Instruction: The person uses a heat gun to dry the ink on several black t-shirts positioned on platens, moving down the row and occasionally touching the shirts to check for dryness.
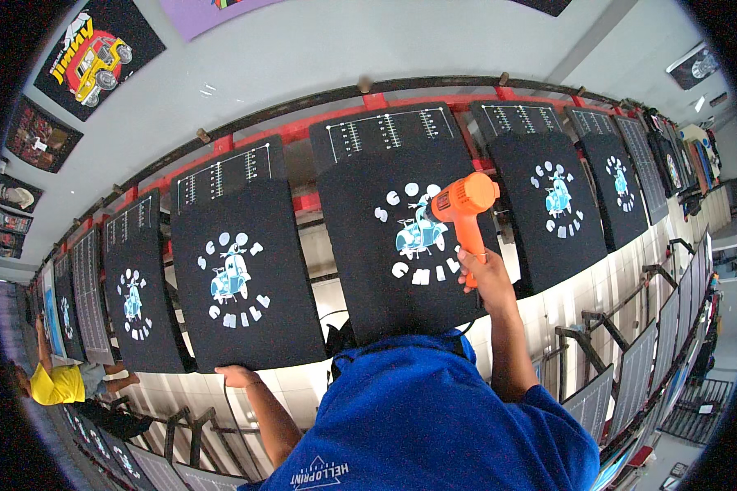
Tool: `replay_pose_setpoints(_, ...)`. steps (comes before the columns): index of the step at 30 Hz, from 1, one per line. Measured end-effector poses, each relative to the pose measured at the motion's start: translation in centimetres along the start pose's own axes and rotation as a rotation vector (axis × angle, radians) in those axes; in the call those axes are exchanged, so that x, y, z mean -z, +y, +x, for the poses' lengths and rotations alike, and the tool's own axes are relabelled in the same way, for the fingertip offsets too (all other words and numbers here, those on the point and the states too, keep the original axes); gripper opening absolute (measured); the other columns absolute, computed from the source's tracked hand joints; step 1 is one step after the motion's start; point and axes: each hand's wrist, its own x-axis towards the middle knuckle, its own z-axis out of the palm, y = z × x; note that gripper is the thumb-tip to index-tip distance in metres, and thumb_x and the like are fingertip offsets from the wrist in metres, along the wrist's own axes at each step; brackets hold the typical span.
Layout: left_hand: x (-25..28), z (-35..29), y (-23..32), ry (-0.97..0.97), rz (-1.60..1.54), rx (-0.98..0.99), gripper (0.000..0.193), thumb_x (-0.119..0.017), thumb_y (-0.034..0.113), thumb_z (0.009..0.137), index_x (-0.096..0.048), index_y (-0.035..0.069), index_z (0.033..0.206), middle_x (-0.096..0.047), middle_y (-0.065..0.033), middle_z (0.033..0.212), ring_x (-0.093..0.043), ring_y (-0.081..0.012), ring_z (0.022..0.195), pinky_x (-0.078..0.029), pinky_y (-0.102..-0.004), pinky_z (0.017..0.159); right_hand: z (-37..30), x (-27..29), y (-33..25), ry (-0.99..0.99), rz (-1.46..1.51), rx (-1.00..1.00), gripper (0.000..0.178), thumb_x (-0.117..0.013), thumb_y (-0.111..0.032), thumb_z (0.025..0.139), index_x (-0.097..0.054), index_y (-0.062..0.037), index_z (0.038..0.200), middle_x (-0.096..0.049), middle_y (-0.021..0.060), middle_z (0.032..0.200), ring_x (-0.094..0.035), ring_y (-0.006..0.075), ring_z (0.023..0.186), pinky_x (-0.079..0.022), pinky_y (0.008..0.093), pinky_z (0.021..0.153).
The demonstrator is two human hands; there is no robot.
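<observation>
My right hand [490, 278] is wrapped around the handle of an orange heat gun [469, 204]. The gun's nozzle points left, over the light-blue scooter print [420, 233] on a black T-shirt [356, 286]. That shirt lies flat on a board with white ruler marks at its far end. To the left, another black T-shirt [246, 335] carries the same print with white letters around it. My left hand [239, 376] is at this shirt's near edge, fingers closed. A thin dark cord [228, 397] hangs down from those fingers.
More printed black shirts lie on boards to the right [558, 237] and left [135, 303]. A red and black frame [303, 131] runs behind them. Metal-armed boards [590, 401] stand at lower right. Another person in a yellow top [57, 385] is at far left.
</observation>
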Motion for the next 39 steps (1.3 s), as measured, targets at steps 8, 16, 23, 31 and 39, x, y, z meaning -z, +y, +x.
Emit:
replay_pose_setpoints(8,0.0,0.3,-0.1,-0.012,0.019,0.032,0.072,-0.042,0.050,0.094,-0.057,-0.021,0.103,-0.062,-0.0294,0.110,-0.063,-0.0400,0.096,-0.051,-0.0452,0.084,-0.6,0.4,0.3,-0.008,-0.023,-0.013,0.028,-0.065,-0.031,0.089,-0.057,-0.0043,0.095,-0.054,-0.0012,0.068,-0.056,0.0088,0.058,-0.044,0.0229,0.048)
replay_pose_setpoints(16,-0.3,0.9,-0.4,-0.028,-0.007,0.038,0.073,-0.042,0.051,0.094,-0.058,-0.020,0.103,-0.063,-0.0271,0.108,-0.064,-0.0382,0.093,-0.051,-0.0453,0.081,-1.9,0.3,0.5,0.008,-0.054,-0.037,0.029,-0.064,-0.032,0.089,-0.057,-0.0046,0.095,-0.055,-0.0011,0.068,-0.056,0.0093,0.059,-0.044,0.0232,0.049)
replay_pose_setpoints(23,-0.6,0.6,-0.6,-0.060,0.071,0.004,0.073,-0.042,0.051,0.095,-0.057,-0.021,0.102,-0.063,-0.0276,0.108,-0.064,-0.0380,0.091,-0.052,-0.0449,0.081,-2.4,1.0,0.9,0.000,-0.065,-0.042,0.031,-0.065,-0.033,0.088,-0.056,-0.0044,0.095,-0.055,-0.0006,0.070,-0.057,0.0098,0.059,-0.045,0.0233,0.050)
replay_pose_setpoints(31,-0.1,0.7,-0.2,0.001,-0.013,-0.016,0.076,-0.041,0.052,0.095,-0.057,-0.023,0.096,-0.064,-0.0308,0.101,-0.064,-0.0420,0.089,-0.051,-0.0463,0.078,-2.8,1.9,1.1,-0.017,-0.043,-0.057,0.033,-0.063,-0.035,0.089,-0.059,-0.0042,0.102,-0.055,-0.0014,0.070,-0.056,0.0090,0.059,-0.044,0.0220,0.048)
replay_pose_setpoints(39,-0.6,2.0,-1.4,0.025,-0.015,-0.069,0.083,-0.043,0.057,0.092,-0.056,-0.025,0.091,-0.063,-0.0362,0.096,-0.064,-0.0478,0.087,-0.051,-0.0503,0.076,-3.3,1.3,1.1,-0.010,-0.082,-0.065,0.032,-0.063,-0.033,0.089,-0.059,-0.0044,0.102,-0.055,-0.0015,0.069,-0.056,0.0088,0.059,-0.044,0.0220,0.049)
